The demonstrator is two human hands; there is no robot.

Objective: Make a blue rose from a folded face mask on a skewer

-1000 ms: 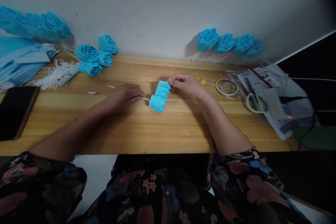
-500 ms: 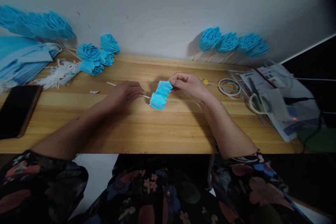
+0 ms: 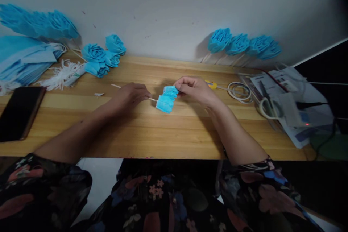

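Observation:
My left hand [image 3: 133, 96] is closed round a thin wooden stick [image 3: 153, 99], whose other end pokes out on the hand's far left side. On the stick's right end sits a pleated light-blue strip [image 3: 165, 103], partly wound round it; it looks like face-mask fabric. The strip's free upper end is pinched between the thumb and fingers of my right hand [image 3: 190, 87]. Both hands are just above the wooden table [image 3: 152, 136]. Behind my right hand lies a yellow-handled tool [image 3: 211, 85].
Blue fabric roses on sticks lean on the wall at right [image 3: 220, 40] and left [image 3: 57, 25]; several more roses [image 3: 94, 53] lie at left. Also there: a mask stack [image 3: 29, 59], white ear loops [image 3: 63, 74], a phone [image 3: 21, 112]. Scissors [image 3: 269, 108] and a coiled cable [image 3: 239, 92] lie right.
More of the blue strip is gathered round the stick, and its loose pleated length is shorter. Both hands keep nearly the same place; the whole view has shifted slightly.

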